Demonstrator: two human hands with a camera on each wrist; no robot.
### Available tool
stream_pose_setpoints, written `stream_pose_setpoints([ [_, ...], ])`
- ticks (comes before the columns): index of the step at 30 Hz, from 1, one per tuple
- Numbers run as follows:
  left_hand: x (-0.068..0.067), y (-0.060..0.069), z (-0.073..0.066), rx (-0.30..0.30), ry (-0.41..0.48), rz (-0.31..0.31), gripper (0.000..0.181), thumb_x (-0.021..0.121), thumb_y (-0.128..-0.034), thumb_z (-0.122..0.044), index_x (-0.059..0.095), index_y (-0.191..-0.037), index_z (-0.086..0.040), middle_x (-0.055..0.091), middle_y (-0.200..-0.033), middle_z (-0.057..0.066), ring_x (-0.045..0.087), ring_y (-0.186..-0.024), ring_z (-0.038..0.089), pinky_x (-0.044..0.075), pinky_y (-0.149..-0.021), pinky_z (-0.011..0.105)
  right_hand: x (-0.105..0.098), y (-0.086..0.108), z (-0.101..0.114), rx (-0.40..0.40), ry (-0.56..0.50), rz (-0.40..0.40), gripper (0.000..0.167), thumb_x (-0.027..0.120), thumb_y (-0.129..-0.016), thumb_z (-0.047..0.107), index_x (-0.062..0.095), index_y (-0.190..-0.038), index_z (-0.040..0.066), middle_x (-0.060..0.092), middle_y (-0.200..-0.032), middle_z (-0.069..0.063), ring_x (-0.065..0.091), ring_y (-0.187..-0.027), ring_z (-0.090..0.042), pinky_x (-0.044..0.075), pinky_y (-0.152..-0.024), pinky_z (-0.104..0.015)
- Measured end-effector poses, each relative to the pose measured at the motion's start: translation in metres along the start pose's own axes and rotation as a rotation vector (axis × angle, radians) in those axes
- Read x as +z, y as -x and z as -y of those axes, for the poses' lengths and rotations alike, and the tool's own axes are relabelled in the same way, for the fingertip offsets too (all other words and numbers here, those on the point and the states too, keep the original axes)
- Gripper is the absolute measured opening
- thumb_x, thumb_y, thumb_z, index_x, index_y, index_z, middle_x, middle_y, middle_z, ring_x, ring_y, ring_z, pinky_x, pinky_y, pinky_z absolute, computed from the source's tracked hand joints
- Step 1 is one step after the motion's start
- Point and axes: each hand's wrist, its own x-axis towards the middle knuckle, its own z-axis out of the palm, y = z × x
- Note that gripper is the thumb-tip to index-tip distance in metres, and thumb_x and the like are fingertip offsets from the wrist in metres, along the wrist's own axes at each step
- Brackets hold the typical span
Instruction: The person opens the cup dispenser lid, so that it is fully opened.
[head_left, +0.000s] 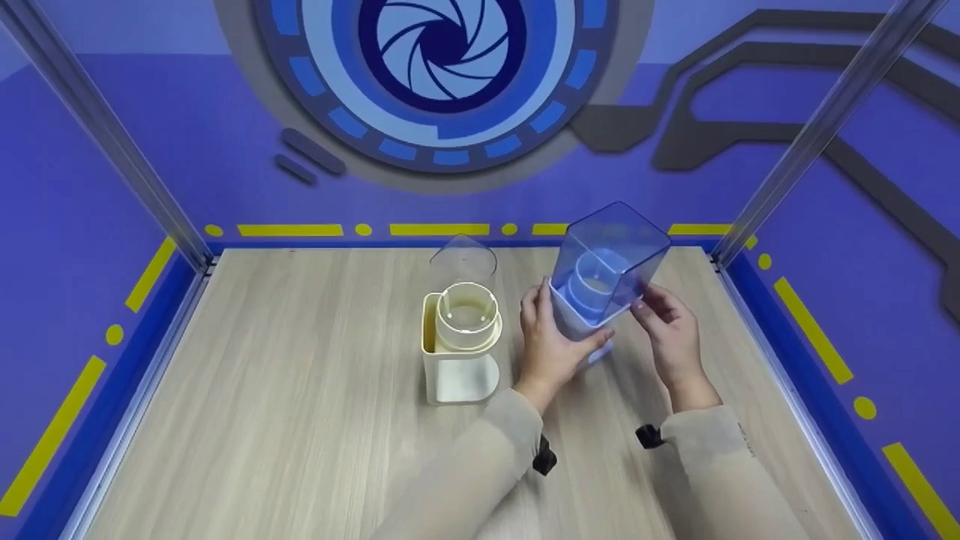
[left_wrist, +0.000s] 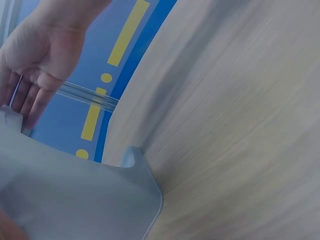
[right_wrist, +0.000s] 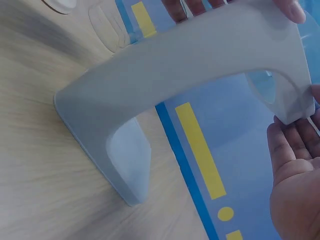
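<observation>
A pale blue stand with a clear bluish box-shaped cover is held tilted above the table, a round cup showing through the cover. My left hand grips the stand's near left side, thumb across the front. The fingers of my right hand pinch its right upper corner. In the right wrist view, the stand shows its curved back and flat base, with my right hand at its upper corner. The left wrist view shows the stand's side and my right hand.
Left of the hands, a cream stand with a clear-walled round cup stands upright on the wooden table. A clear cover is just behind it. Blue patterned panels and metal posts border the table.
</observation>
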Motion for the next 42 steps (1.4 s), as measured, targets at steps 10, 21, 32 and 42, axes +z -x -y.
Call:
stream_pose_setpoints([
  [10, -0.009, 0.0, 0.0, 0.015, 0.041, 0.065, 0.131, 0.107, -0.0733, -0.047, 0.035, -0.177, -0.014, 0.04, -0.173, 0.015, 0.045, -0.161, 0.037, 0.04, -0.137, 0.055, -0.009, 0.023, 0.006, -0.034, -0.007, -0.002, 0.028, 0.069, -0.101, -0.017, 0.077, -0.124, -0.003, 0.082, -0.111, 0.005, 0.077, -0.106, -0.007, 0.064, -0.095, -0.019],
  [21, -0.015, -0.007, 0.005, 0.032, 0.068, 0.14, 0.132, 0.107, -0.0735, -0.046, 0.034, -0.178, -0.013, 0.041, -0.174, 0.012, 0.044, -0.163, 0.033, 0.036, -0.139, 0.053, -0.016, 0.034, 0.012, -0.093, -0.034, 0.081, 0.031, 0.069, -0.097, -0.023, 0.074, -0.119, -0.001, 0.081, -0.112, 0.004, 0.078, -0.104, -0.008, 0.066, -0.091, -0.02],
  [32, -0.025, 0.003, 0.014, 0.025, 0.088, 0.215, 0.125, 0.107, -0.0705, -0.048, 0.042, -0.173, -0.017, 0.044, -0.173, 0.007, 0.047, -0.159, 0.027, 0.035, -0.139, 0.055, -0.012, 0.036, 0.013, -0.192, -0.155, 0.195, 0.039, 0.064, -0.107, -0.004, 0.068, -0.143, 0.01, 0.076, -0.13, 0.001, 0.072, -0.121, -0.011, 0.059, -0.108, -0.023],
  [42, -0.029, 0.004, 0.01, 0.007, 0.16, 0.284, 0.126, 0.107, -0.069, -0.041, 0.04, -0.173, -0.018, 0.042, -0.174, 0.002, 0.047, -0.157, 0.023, 0.037, -0.138, 0.048, 0.008, 0.0, 0.055, -0.266, -0.205, 0.362, 0.1, 0.087, -0.095, 0.054, 0.036, -0.173, 0.018, 0.047, -0.171, -0.009, 0.049, -0.152, -0.024, 0.044, -0.126, -0.03],
])
